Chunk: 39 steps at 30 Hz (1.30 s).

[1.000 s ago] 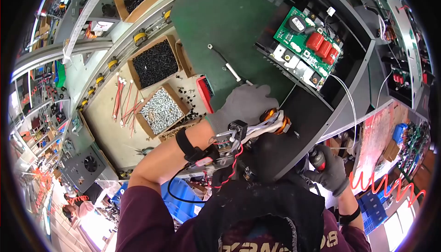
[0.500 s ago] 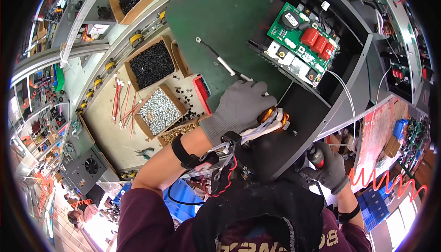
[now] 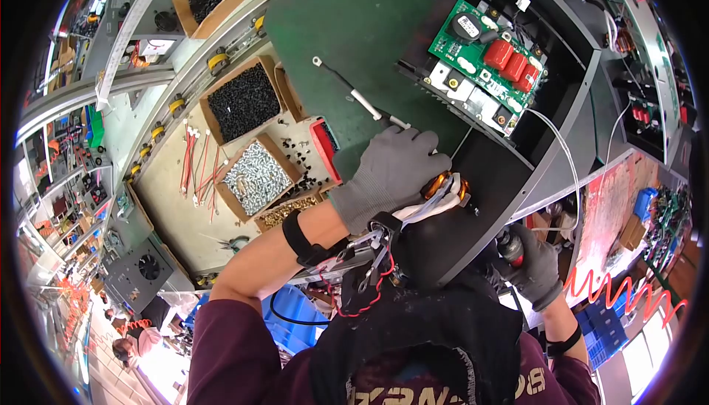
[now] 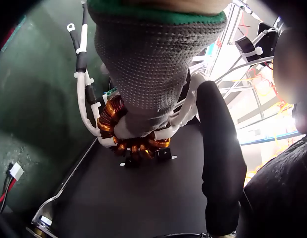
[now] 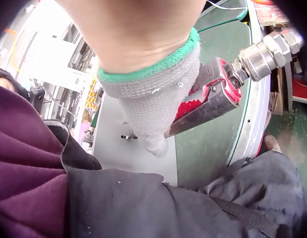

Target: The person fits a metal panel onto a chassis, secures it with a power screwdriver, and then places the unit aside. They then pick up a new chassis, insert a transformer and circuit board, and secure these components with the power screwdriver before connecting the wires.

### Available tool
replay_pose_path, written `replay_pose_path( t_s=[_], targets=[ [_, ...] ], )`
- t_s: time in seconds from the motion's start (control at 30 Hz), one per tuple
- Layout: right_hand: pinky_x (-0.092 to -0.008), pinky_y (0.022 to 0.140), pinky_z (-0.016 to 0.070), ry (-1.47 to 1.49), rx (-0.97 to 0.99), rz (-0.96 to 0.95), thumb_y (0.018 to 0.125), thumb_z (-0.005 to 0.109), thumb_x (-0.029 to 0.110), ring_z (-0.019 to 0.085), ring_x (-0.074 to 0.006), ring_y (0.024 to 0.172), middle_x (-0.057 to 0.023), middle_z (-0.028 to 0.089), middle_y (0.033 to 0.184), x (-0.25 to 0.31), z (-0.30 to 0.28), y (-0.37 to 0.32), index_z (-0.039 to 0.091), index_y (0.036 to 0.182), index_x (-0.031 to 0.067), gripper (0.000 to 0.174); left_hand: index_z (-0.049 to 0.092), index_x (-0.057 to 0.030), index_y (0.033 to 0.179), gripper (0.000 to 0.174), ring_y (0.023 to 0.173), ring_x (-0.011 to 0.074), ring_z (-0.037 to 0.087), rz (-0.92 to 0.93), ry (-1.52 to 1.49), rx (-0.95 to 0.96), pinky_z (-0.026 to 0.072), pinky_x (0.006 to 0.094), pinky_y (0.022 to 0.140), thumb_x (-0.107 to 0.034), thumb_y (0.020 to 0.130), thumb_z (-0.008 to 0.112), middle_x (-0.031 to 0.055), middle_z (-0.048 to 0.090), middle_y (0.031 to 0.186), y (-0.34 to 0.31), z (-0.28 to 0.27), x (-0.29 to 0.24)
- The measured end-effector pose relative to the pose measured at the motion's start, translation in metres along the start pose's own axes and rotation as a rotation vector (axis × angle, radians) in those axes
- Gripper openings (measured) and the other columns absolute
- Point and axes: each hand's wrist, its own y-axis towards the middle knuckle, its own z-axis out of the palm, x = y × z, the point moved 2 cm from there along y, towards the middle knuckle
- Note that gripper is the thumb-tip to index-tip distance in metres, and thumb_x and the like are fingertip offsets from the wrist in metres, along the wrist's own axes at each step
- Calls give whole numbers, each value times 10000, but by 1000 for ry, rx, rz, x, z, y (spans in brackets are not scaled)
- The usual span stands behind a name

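Note:
My gloved left hand (image 3: 395,172) holds a copper-wound ring coil (image 3: 445,183) against the dark inner panel (image 3: 484,165) of a metal cabinet. In the left wrist view, fingers reach into the middle of the coil (image 4: 136,146), and two small black mounts show below it. White-sleeved leads run from the coil, some ending in ring lugs (image 4: 70,28) over the green surface. On the panel's outer side, my gloved right hand (image 3: 535,272) grips a red and silver air tool (image 5: 205,101). Its working tip is hidden behind the glove.
A green circuit board (image 3: 487,54) with red capacitors sits inside the cabinet. Boxes of black screws (image 3: 247,102) and silver screws (image 3: 256,176) stand left, beside a red tray (image 3: 323,150) and red-white wires (image 3: 199,165). A coiled red hose (image 3: 620,294) hangs right.
The head view has shifted slightly. My right hand and the air tool have edged a little toward the panel's outer side. The left hand keeps its hold on the coil.

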Motion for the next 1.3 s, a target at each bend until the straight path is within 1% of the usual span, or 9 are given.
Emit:
replay_pose_path(
  t_s=[0.67, 0.8, 0.87, 0.9, 0.93, 1.0, 1.1, 1.2, 1.3],
  targets=[
    [-420, 672, 495, -131, 0, -15, 653, 787, 289, 624, -324, 771, -126, 638, 937, -2, -2, 2, 536, 1153, 31, 616, 659, -227, 927, 244, 802, 232, 591, -55, 14, -20, 470, 372, 635, -240, 684, 682, 49, 516, 847, -3, -1, -7],
    [-410, 681, 486, -165, -59, -60, 622, 809, 409, 626, -318, 761, -126, 637, 925, 0, -4, 0, 527, 1175, 30, 727, 659, -223, 988, 300, 829, 268, 594, -90, 38, 11, 487, 385, 677, -243, 692, 703, 66, 536, 912, -5, -1, -9],
    [-413, 661, 484, -81, -151, -52, 625, 780, 520, 625, -326, 749, -143, 634, 888, -2, -5, -8, 508, 1193, 25, 802, 653, -239, 1073, 339, 893, 257, 604, -222, -354, 10, 503, 372, 739, -245, 741, 722, 63, 551, 961, -14, -13, -6],
    [-408, 664, 496, -68, -165, -51, 666, 731, 582, 631, -341, 751, -152, 633, 863, -1, -6, -14, 491, 1191, 22, 805, 604, -157, 1191, 383, 955, 216, 612, -349, -552, 144, 507, 343, 788, -223, 824, 691, 49, 583, 1038, -22, -27, -1],
    [-408, 664, 496, -64, -180, -60, 666, 731, 582, 631, -341, 751, -152, 633, 863, 2, -7, -20, 491, 1191, 22, 805, 604, -157, 1191, 383, 955, 216, 612, -345, -535, 139, 507, 343, 788, -223, 824, 691, 49, 583, 1038, -38, -31, 6],
    [-398, 670, 507, 234, -215, -9, 688, 715, 597, 642, -339, 764, -151, 637, 862, 10, -10, -32, 489, 1165, 20, 783, 545, -26, 1228, 374, 965, 172, 618, -576, -1277, -10, 516, 295, 792, -152, 884, 619, 66, 608, 1077, -71, -31, 24],
    [-391, 679, 508, 383, -221, -18, 692, 727, 580, 651, -328, 782, -157, 639, 884, 31, -13, -45, 502, 1126, 15, 747, 521, 77, 1184, 305, 924, 177, 631, -736, -1390, -139, 538, 284, 806, -21, 896, 509, 146, 605, 1102, -110, -64, 0],
    [-389, 677, 507, 441, -186, -76, 692, 767, 505, 652, -336, 777, -157, 639, 886, 57, -16, -47, 517, 1117, 11, 697, 534, 62, 1171, 287, 909, 192, 639, -773, -1376, -253, 547, 291, 790, 8, 893, 494, 145, 619, 1069, -140, -78, -36],
    [-403, 652, 498, 367, -143, -303, 696, 787, 428, 641, -367, 753, -161, 646, 850, 95, -21, -44, 531, 1119, 37, 630, 554, 53, 1141, 249, 883, 206, 650, -742, -1378, -257, 558, 313, 772, -12, 905, 507, 152, 638, 1043, -157, -83, -76]
  ],
)
